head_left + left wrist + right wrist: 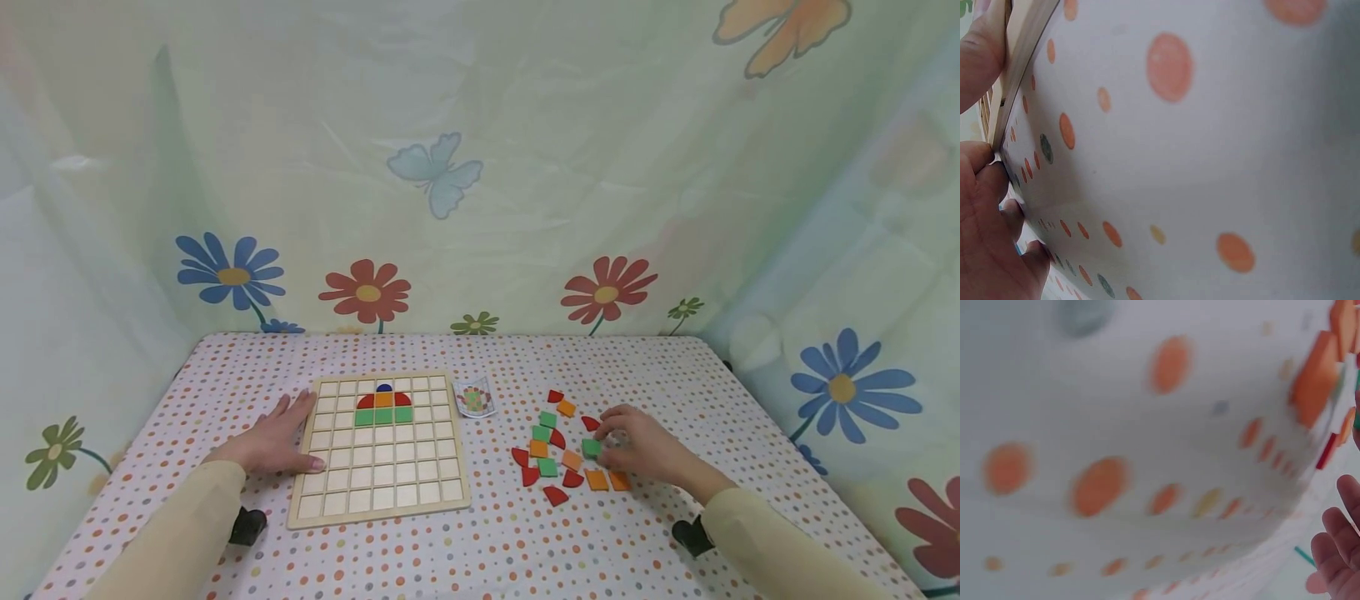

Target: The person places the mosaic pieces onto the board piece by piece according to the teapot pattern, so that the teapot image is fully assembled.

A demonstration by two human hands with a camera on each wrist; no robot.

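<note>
Head view: spread left grip against grid board; cannot tell hold of right grip on green tile — could displace red piece by brushing.

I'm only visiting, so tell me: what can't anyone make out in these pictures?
- Card, head view: its printed details are too small.
- Whether the right hand touches the green square: in the head view, the hand covers the square's edge; the right wrist view's right edge cuts it off.
- Wooden board, left wrist view: cut off by the edges, partly behind the left hand.
- Orange piece, right wrist view: blurred.
</note>
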